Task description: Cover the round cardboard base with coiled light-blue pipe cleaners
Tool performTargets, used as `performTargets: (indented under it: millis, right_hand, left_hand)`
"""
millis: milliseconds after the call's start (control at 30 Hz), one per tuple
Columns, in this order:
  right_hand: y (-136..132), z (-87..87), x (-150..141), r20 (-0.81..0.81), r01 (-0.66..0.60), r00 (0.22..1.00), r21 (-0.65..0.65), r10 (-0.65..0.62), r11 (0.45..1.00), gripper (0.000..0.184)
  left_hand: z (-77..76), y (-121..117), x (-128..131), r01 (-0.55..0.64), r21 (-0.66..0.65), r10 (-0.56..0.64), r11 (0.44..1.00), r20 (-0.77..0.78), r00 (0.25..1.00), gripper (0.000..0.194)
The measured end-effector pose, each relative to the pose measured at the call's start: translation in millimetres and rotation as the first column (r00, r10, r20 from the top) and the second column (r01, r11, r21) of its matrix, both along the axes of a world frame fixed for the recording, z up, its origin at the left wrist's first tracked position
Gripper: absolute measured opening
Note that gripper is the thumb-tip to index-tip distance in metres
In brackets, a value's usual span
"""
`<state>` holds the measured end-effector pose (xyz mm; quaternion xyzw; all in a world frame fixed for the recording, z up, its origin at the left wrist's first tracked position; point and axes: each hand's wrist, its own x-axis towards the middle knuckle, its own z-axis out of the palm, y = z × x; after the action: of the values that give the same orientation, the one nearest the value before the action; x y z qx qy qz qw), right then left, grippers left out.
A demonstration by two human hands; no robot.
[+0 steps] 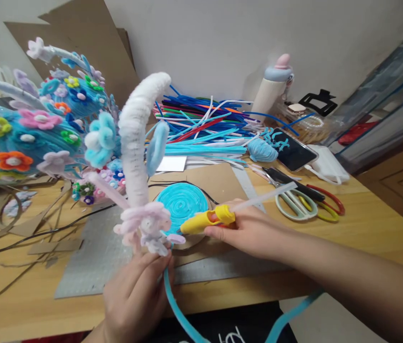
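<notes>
My left hand (135, 295) is closed round the lower stem of a pipe-cleaner piece, a thick white curved arm (135, 138) with a pale pink and lilac flower (147, 226) at its base. A blue pipe cleaner (178, 309) hangs from that hand. My right hand (254, 231) grips a yellow glue gun (206, 220), its nozzle touching the flower. A clear glue stick (263, 196) juts from the gun's back. Behind the gun lies a turquoise spiral disc (181, 202) on cardboard.
Large blue pipe-cleaner domes with coloured flowers (25, 128) stand at the left. A heap of coloured pipe cleaners (204, 124), a bottle (273, 90), a phone (292, 150) and scissors (301, 197) lie at the back right. A grey cutting mat (94, 257) covers the wooden table.
</notes>
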<state>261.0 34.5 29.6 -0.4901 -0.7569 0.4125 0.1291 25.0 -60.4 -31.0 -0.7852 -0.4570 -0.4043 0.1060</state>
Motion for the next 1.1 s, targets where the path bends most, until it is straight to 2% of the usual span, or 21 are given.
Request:
performTargets:
  millis: [300, 600, 800, 900, 1100]
  right_hand:
    - [2, 5.6, -5, 0.002, -0.062, 0.998, 0.011, 0.062, 0.998, 0.027]
    - [4, 2.7, -11, 0.128, -0.07, 0.99, 0.026, 0.067, 0.997, 0.036]
    - [4, 3.3, -11, 0.127, -0.081, 0.989, 0.056, 0.073, 0.995, 0.037]
    - [3, 4.3, -9, 0.14, -0.066, 0.989, 0.064, 0.056, 0.996, 0.038]
    - [2, 0.6, -4, 0.066, -0.044, 0.997, 0.054, 0.04, 0.998, 0.034]
  left_hand:
    - [0.7, 0, 0, -0.045, 0.005, 0.045, 0.999, -0.025, 0.999, 0.022]
    - [6.5, 4, 2, 0.011, 0.008, -0.011, 1.0, -0.032, 0.999, 0.021]
    - [11.9, 6, 4, 0.013, 0.008, -0.012, 1.0, -0.055, 0.998, 0.019]
    - [10.4, 5, 3, 0.005, 0.02, -0.004, 1.0, -0.058, 0.998, 0.019]
    - [8.4, 5, 3, 0.01, -0.028, -0.011, 1.0, -0.033, 0.999, 0.019]
